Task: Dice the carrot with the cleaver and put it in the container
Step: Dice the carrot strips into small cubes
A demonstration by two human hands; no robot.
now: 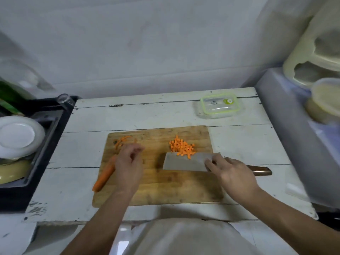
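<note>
The cleaver lies flat on the cutting board, some carrot cubes on its blade. The right hand touches it with straight fingers; the left hand hovers, loosely curled, holding nothing, partly hiding a whole carrot. The closed container stands well behind.

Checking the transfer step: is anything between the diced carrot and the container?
Yes. The container beyond the board's far right corner has its lid on. The table between it and the diced carrot shows nothing else in the way.
</note>
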